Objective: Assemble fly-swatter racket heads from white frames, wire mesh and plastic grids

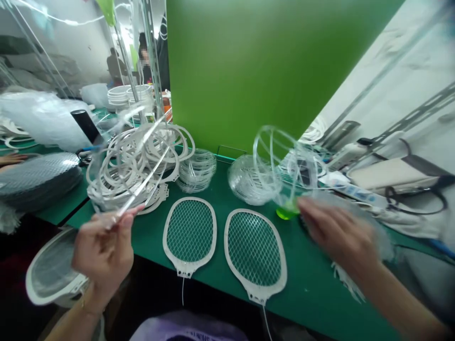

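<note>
My left hand (104, 246) is raised at the left, thumb and fingers pinched on a thin white frame (142, 184) seen nearly edge-on and slanting up to the right. At the right, my smeared right hand (337, 232) has its fingertips closed at the lower edge of some clear plastic rings (272, 147) that stand up off the table. A bright green piece (287, 210) shows just below its fingertips. Between my hands lie two white racket-shaped frames with mesh, one on the left (190, 229) and one on the right (255, 251), each with a wire trailing off the front edge.
White frames (137, 163) are heaped at the back left. Stacks of clear rings stand left (196, 170) and right (249, 180) before a green panel (263, 71). A dark mesh stack (39, 180) lies far left, near another person's hand (12, 158). A bag (394, 177) lies right.
</note>
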